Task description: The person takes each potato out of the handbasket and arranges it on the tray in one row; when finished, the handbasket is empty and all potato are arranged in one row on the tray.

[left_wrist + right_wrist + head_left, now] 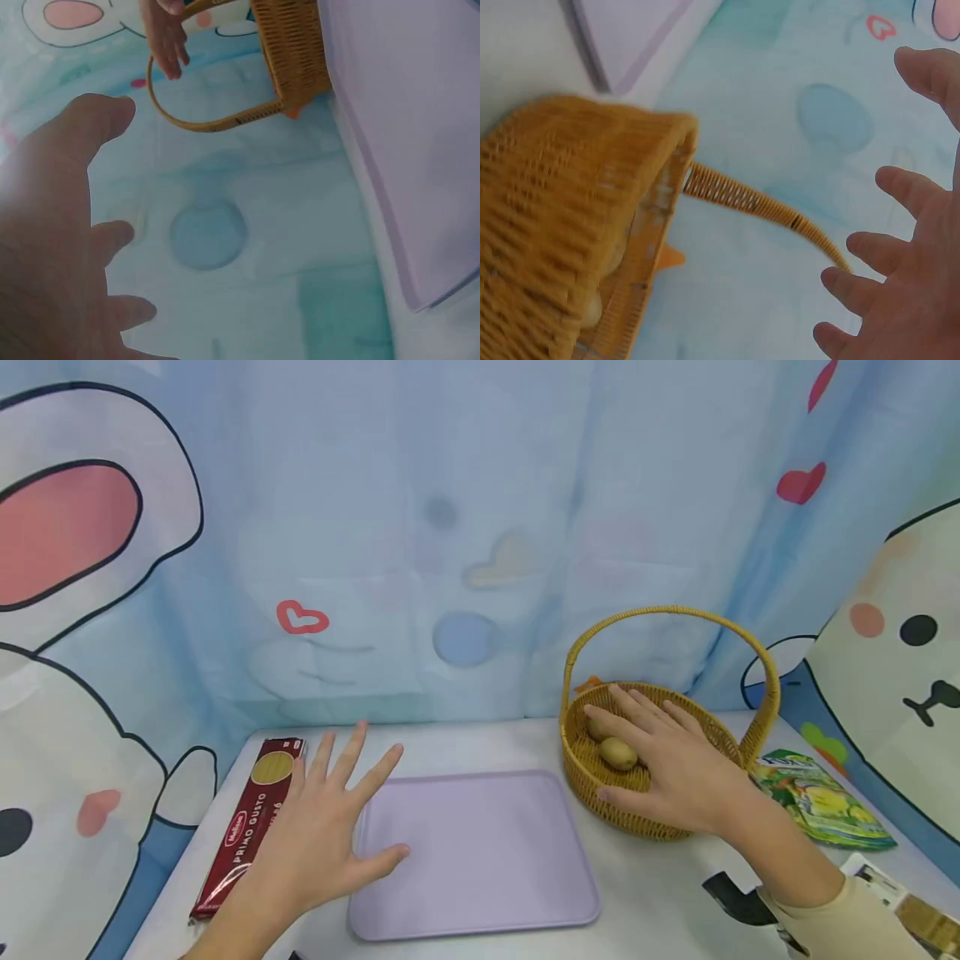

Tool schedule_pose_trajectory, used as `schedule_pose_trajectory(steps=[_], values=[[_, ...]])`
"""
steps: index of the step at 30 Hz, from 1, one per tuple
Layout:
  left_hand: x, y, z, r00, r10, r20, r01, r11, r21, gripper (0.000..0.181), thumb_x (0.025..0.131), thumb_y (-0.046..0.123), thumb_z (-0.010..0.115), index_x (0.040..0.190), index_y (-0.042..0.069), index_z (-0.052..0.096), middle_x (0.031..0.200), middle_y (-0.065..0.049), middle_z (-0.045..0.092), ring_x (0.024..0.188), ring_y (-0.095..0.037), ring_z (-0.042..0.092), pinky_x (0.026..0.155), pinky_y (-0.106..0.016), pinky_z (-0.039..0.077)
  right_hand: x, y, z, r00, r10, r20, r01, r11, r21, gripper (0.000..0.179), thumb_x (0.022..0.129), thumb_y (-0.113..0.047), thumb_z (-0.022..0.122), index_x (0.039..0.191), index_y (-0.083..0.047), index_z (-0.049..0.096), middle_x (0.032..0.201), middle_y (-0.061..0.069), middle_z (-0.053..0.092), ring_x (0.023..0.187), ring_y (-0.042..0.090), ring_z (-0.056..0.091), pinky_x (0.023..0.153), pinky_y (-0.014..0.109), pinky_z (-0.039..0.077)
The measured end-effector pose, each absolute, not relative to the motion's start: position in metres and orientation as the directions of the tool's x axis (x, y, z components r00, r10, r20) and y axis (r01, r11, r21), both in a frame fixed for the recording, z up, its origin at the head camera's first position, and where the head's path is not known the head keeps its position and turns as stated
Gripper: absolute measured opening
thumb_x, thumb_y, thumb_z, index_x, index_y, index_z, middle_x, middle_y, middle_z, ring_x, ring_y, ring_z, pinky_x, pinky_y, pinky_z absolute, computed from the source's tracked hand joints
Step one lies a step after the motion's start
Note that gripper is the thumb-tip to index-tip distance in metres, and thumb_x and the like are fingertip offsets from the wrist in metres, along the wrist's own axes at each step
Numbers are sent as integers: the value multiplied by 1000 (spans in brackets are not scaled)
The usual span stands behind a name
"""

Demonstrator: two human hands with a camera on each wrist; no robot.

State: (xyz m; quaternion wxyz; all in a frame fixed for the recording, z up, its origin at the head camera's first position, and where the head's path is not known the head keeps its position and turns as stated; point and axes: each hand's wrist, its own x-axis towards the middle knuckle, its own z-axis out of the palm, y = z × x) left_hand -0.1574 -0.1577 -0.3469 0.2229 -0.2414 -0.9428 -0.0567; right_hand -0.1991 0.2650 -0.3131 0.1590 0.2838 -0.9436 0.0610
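Observation:
My left hand (322, 835) is held with fingers spread, between a dark red Melissa Primo Gusto packet (243, 835) and a pale purple tray (480, 860); it holds nothing. My right hand (675, 768), fingers extended, overlaps the opening of a yellow-brown wicker basket (588, 789) in the head view. In the right wrist view that hand (907, 262) appears apart from the basket wall (555, 195), with nothing in its fingers. Inside the basket lie small brownish oval pieces of produce (617, 753), partly hidden by the right hand. The basket's tall handle (675, 610) arches upright.
A green packet (821, 802) lies right of the basket. At the lower right edge is a brown-and-white package (922, 922), partly behind the right sleeve (840, 922). An orange pointed thing (670, 257) shows behind the basket. A patterned blue curtain (465, 527) hangs along the table's back edge.

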Motion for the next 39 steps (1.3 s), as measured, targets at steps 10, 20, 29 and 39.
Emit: schedule_pose_trajectory(steps=[10, 20, 29, 39], values=[[-163, -159, -403, -910, 289, 298, 390, 839, 378, 104, 77, 58, 71, 155, 42, 5, 156, -21, 22, 133, -48, 31, 77, -63, 50, -224, 289, -306, -805, -478, 352, -540, 835, -102, 82, 82, -49, 70, 152, -22, 35, 154, 18, 29, 130, 49, 37, 93, 68, 35], [-173, -158, -438, -929, 251, 271, 355, 809, 469, 98, 78, 32, 76, 156, 13, 19, 135, -18, 54, 115, -39, 55, 94, -52, 44, -247, 306, -297, -858, -439, 268, -491, 853, -177, 79, 85, -48, 69, 151, -21, 35, 154, 18, 27, 134, 46, 33, 95, 66, 36], [-184, -165, -447, -953, 144, 265, 273, 787, 553, 61, 72, -2, 70, 131, -9, 53, 114, -18, 57, 79, -17, 60, 68, -28, 53, -272, 314, -289, -889, -412, 202, -449, 872, -196, 81, 86, -51, 66, 152, -20, 33, 153, 18, 30, 133, 44, 35, 95, 65, 36], [-193, -173, -457, -960, 95, 262, 241, 756, 609, 55, 65, -1, 70, 120, -7, 61, 95, -7, 60, 65, -6, 51, 56, -21, 46, -301, 318, -296, -905, -388, 171, -421, 870, -255, 80, 85, -49, 68, 150, -15, 36, 148, 21, 35, 125, 43, 44, 90, 64, 39]])
